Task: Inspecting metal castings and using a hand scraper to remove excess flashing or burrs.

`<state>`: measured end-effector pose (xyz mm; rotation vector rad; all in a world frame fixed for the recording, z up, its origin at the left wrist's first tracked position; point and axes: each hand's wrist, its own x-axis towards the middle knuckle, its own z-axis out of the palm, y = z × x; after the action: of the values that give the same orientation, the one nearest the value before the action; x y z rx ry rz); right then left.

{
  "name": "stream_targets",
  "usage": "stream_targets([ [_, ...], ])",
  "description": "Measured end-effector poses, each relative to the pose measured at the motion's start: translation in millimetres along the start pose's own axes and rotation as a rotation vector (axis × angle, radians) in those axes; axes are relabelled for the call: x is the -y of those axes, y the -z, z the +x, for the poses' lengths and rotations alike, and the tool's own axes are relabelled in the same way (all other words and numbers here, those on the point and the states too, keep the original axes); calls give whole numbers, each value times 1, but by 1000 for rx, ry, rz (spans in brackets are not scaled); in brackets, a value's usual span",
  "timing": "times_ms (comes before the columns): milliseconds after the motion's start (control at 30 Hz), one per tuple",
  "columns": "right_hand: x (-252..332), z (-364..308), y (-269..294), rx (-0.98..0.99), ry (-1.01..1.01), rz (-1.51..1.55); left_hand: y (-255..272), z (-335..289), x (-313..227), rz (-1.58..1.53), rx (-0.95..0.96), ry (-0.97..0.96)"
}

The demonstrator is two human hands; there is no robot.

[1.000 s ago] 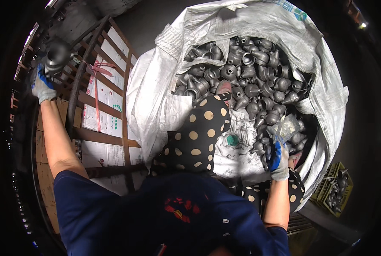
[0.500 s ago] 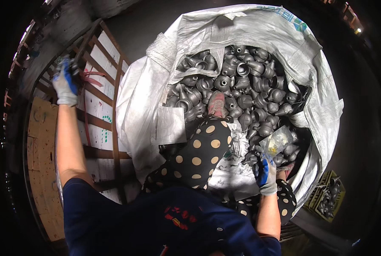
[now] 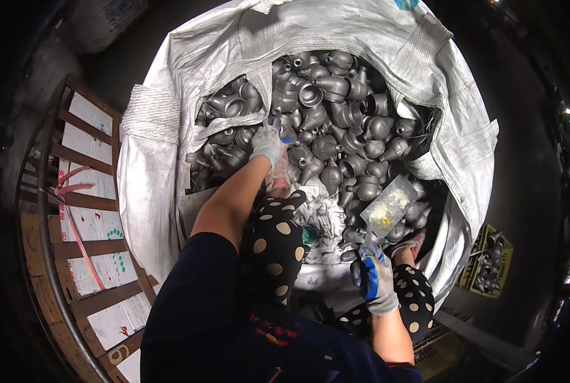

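My left hand (image 3: 270, 145), in a dirty white and blue glove, reaches over several grey bulbous pipe fittings (image 3: 326, 148) heaped in a large white woven sack. Its fingertips are at the pile, and whether they grip a fitting is hidden. At the right, my gloved right hand (image 3: 377, 281) is closed around the narrow end of a flat-bladed tool (image 3: 392, 205). The blade is rectangular, grey with yellow blotches, and lies over the fittings. Something dark shows beside those fingers, too unclear to name.
The sack's folded rim (image 3: 460, 83) rings the pile. My shoe (image 3: 277, 182) and dotted trouser legs (image 3: 278, 236) are in the sack. At left stands a slatted metal frame (image 3: 90, 246) with white panels; at right, a yellow crate (image 3: 487, 262) of grey parts.
My left hand has swung from the frame at the far left to the pile inside the sack. My right hand keeps the flat-bladed tool. The whole view has shifted.
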<state>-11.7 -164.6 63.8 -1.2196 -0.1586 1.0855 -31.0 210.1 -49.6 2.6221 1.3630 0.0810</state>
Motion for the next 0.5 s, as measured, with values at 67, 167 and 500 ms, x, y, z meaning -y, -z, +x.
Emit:
stream_targets([
  [67, -3, -1, 1, -27, -5, 42, -11, 12, -6, 103, 2, -93],
  [167, 1, -2, -2, -41, -61, 36, -35, 28, 13, 155, -208, -334],
  [500, 0, 4, 4, 79, 28, 273, 58, -25, 7, -489, -40, -542],
])
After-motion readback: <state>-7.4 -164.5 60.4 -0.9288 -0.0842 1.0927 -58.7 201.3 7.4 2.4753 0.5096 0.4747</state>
